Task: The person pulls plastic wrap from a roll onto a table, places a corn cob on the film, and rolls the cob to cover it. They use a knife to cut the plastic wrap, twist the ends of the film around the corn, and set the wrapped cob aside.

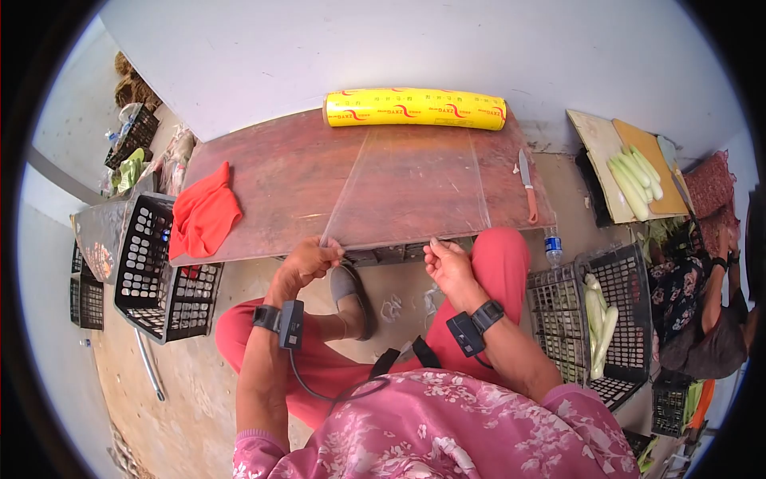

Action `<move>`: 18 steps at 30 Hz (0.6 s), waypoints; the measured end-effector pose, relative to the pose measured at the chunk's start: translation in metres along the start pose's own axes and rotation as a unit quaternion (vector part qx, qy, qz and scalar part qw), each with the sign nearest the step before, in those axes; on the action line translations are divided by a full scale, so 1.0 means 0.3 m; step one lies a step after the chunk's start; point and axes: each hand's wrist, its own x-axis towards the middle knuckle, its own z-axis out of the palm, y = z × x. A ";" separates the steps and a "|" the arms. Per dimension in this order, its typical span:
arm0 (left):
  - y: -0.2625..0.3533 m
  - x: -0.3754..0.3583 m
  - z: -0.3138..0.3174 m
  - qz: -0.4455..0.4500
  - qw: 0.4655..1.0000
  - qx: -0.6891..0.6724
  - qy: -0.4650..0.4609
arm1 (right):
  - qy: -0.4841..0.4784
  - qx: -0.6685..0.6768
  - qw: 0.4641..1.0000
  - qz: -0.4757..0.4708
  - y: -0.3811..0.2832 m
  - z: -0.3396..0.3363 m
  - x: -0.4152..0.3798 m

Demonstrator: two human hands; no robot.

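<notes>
At the far left, a black basket (136, 132) is seen on the floor. Nearer, another black crate (148, 255) is tilted beside the table (279, 172), on whose left end a red cloth (206, 211) is laid. By the left hand (313, 261), the near left corner of the clear film (415, 184) is pinched between closed fingertips at the table's near edge. The film is spread over the tabletop from the yellow roll (415, 109), which is set along the far edge. The fingertips of the right hand (448, 262) are brought together near the film's near edge; whether film is gripped there cannot be told. Farther right, a knife (527, 188) is laid on the table. Past it, pale long vegetables (636, 180) are placed on a board (598, 160), and more (598, 327) are held in an open crate (626, 311).
</notes>
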 end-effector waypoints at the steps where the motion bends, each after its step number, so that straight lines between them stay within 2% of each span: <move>1: 0.000 0.000 -0.002 0.005 1.000 -0.015 -0.005 | 0.003 -0.002 1.000 -0.012 0.001 0.005 -0.011; 4: -0.008 0.004 -0.020 0.016 0.999 -0.030 -0.016 | -0.030 0.080 0.996 0.038 0.030 -0.008 -0.024; 7: -0.011 0.007 -0.023 0.020 0.999 -0.030 -0.021 | -0.005 0.131 0.989 0.062 0.044 0.002 -0.026; 10: -0.015 0.000 -0.020 0.013 0.999 -0.025 -0.025 | 0.022 0.151 0.987 0.054 0.032 0.026 -0.025; 16: -0.001 -0.015 -0.034 -0.004 0.996 -0.049 -0.073 | 0.022 0.158 0.982 0.104 0.009 0.119 -0.044; 18: 0.010 -0.018 -0.037 -0.005 0.994 -0.060 -0.091 | 0.006 0.191 0.978 0.084 0.024 0.127 -0.037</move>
